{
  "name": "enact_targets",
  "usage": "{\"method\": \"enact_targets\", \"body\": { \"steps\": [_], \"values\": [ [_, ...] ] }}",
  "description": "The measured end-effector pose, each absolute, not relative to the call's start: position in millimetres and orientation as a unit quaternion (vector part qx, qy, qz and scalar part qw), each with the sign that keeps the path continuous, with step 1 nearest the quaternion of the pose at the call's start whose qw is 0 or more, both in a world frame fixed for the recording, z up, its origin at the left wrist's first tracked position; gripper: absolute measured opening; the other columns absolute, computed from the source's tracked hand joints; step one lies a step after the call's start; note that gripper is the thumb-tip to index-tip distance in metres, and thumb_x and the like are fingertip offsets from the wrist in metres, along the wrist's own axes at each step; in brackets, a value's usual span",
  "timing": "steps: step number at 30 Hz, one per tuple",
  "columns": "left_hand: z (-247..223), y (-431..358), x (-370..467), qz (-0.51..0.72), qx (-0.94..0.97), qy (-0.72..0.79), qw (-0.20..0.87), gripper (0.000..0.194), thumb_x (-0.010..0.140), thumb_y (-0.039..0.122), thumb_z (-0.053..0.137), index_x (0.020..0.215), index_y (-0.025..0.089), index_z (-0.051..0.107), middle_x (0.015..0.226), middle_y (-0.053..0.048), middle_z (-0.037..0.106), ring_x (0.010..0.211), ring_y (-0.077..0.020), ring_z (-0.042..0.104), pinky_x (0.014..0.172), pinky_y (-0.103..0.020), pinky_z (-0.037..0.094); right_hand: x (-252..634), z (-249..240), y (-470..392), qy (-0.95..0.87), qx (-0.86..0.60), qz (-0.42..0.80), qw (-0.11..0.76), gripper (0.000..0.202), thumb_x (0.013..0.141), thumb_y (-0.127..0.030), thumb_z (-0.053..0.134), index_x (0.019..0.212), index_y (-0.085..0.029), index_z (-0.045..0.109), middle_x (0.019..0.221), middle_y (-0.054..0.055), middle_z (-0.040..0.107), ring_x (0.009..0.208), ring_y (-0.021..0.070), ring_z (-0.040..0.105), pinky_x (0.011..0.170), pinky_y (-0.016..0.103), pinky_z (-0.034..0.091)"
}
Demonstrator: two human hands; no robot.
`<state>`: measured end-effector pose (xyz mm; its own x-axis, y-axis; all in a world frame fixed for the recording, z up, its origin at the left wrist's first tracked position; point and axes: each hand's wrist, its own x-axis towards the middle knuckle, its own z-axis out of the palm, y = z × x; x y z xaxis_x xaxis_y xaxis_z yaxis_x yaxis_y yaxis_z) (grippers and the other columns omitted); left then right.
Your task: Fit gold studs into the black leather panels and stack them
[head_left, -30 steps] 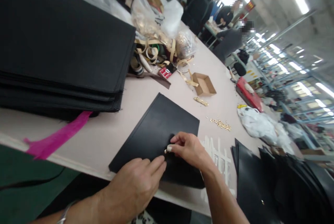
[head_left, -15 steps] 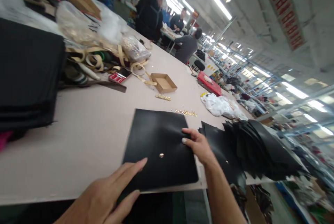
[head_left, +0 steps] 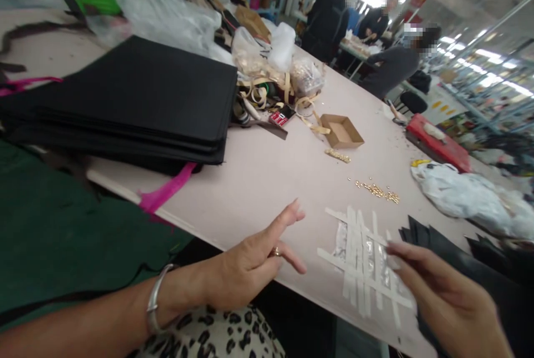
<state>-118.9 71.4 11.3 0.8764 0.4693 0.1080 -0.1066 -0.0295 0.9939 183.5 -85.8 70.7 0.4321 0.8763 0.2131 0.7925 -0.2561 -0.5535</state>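
My left hand (head_left: 254, 260) hovers at the table's front edge with its fingers apart and nothing in them; a ring and a bracelet show on it. On the right, my right hand (head_left: 446, 291) is over the edge of a taped patch (head_left: 362, 260), its thumb and forefinger close together and slightly blurred. Whether anything thin is between them cannot be seen. Black sheets (head_left: 450, 258) lie beside and partly behind that hand. Small gold studs (head_left: 377, 190) are scattered beyond the patch.
A thick stack of black sheets (head_left: 167, 91) lies at the left. Farther back are an open cardboard box (head_left: 342, 131), a gold strip (head_left: 337, 155), a red case (head_left: 438, 141) and white plastic bags (head_left: 463, 194). Several people are in the background.
The view has swung left. The black sheet with a gold stud no longer lies before me, and the taped patch shows. My right hand has moved right relative to the table.
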Motion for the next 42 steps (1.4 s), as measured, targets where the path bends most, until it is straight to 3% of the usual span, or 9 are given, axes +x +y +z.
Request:
{"method": "enact_targets", "body": {
  "steps": [3, 5, 8, 10, 15, 21, 27, 35, 42],
  "values": [
    [5, 77, -119, 0.162, 0.585, 0.131, 0.784, 0.098, 0.083, 0.003, 0.044, 0.154, 0.044, -0.009, 0.165, -0.016, 0.019, 0.094, -0.0144, 0.071, 0.064, -0.025, 0.048, 94, 58, -37, -0.67, -0.664, 0.173, 0.284, 0.022, 0.091, -0.024, 0.061, 0.111, -0.028, 0.07, 0.107, 0.004, 0.072, 0.096, 0.02, 0.068, 0.082, 0.03, 0.057],
    [1, 82, -118, 0.167, 0.483, 0.141, 0.848, 0.1, 0.077, 0.005, 0.048, 0.156, 0.041, -0.002, 0.162, -0.016, 0.026, 0.087, -0.013, 0.07, 0.055, -0.021, 0.042, 62, 57, -17, -0.715, -0.6, 0.226, 0.28, 0.028, 0.092, -0.018, 0.056, 0.117, -0.029, 0.065, 0.111, 0.003, 0.069, 0.103, 0.0193, 0.065, 0.088, 0.032, 0.056],
    [-2, 89, -118, 0.232, 0.348, 0.19, 0.888, 0.09, 0.074, 0.006, 0.048, 0.155, 0.029, 0.017, 0.153, -0.016, 0.042, 0.09, -0.0142, 0.068, 0.058, -0.022, 0.043, 43, 51, -7, -0.715, -0.587, 0.221, 0.308, 0.042, 0.086, -0.016, 0.062, 0.125, -0.031, 0.058, 0.124, 0.004, 0.065, 0.115, 0.0223, 0.061, 0.098, 0.039, 0.052],
    [-1, 94, -117, 0.283, 0.282, 0.215, 0.891, 0.079, 0.074, 0.004, 0.049, 0.149, 0.022, 0.032, 0.147, -0.016, 0.049, 0.098, -0.016, 0.066, 0.061, -0.022, 0.043, 37, 41, -6, -0.682, -0.618, 0.201, 0.335, 0.051, 0.082, -0.017, 0.065, 0.13, -0.031, 0.053, 0.125, 0.004, 0.064, 0.109, 0.0221, 0.063, 0.094, 0.038, 0.054],
    [2, 102, -114, 0.37, 0.18, 0.201, 0.889, 0.051, 0.076, -0.001, 0.052, 0.123, 0.017, 0.059, 0.132, -0.01, 0.063, 0.103, -0.014, 0.066, 0.069, -0.019, 0.047, 15, 12, -1, -0.618, -0.662, 0.167, 0.389, 0.032, 0.086, -0.019, 0.065, 0.117, -0.024, 0.059, 0.092, 0.001, 0.069, 0.078, 0.0167, 0.067, 0.073, 0.029, 0.057],
    [3, 99, -118, 0.328, 0.227, 0.256, 0.881, 0.041, 0.079, 0.008, 0.059, 0.119, 0.015, 0.064, 0.118, -0.009, 0.072, 0.11, -0.0184, 0.065, 0.092, -0.029, 0.048, 10, 5, 12, -0.628, -0.636, 0.133, 0.429, 0.017, 0.092, -0.016, 0.061, 0.107, -0.023, 0.065, 0.092, 0.001, 0.072, 0.077, 0.0133, 0.067, 0.074, 0.024, 0.054],
    [2, 102, -134, 0.177, 0.528, 0.262, 0.788, 0.028, 0.088, 0.023, 0.058, 0.11, 0.021, 0.075, 0.099, -0.001, 0.075, 0.088, -0.0143, 0.061, 0.081, -0.025, 0.044, 37, 21, 15, -0.669, -0.591, 0.246, 0.379, 0.031, 0.094, -0.009, 0.058, 0.117, -0.028, 0.066, 0.098, -0.001, 0.07, 0.086, 0.011, 0.066, 0.078, 0.02, 0.051],
    [-5, 99, -129, 0.167, 0.523, 0.308, 0.777, 0.025, 0.084, 0.03, 0.062, 0.096, 0.016, 0.079, 0.072, 0.001, 0.067, 0.067, -0.011, 0.051, 0.065, -0.023, 0.038, 46, 22, 14, -0.67, -0.567, 0.311, 0.365, 0.034, 0.095, -0.009, 0.057, 0.12, -0.03, 0.068, 0.1, 0.0, 0.072, 0.091, 0.0116, 0.068, 0.081, 0.021, 0.053],
    [-8, 96, -126, 0.207, 0.49, 0.304, 0.791, 0.025, 0.079, 0.021, 0.063, 0.097, 0.018, 0.08, 0.083, -0.001, 0.077, 0.07, -0.0106, 0.058, 0.066, -0.021, 0.041, 38, 23, 14, -0.679, -0.586, 0.261, 0.356, 0.027, 0.093, -0.007, 0.057, 0.112, -0.022, 0.07, 0.1, 0.002, 0.074, 0.091, 0.0109, 0.071, 0.083, 0.017, 0.054]
  ]
}}
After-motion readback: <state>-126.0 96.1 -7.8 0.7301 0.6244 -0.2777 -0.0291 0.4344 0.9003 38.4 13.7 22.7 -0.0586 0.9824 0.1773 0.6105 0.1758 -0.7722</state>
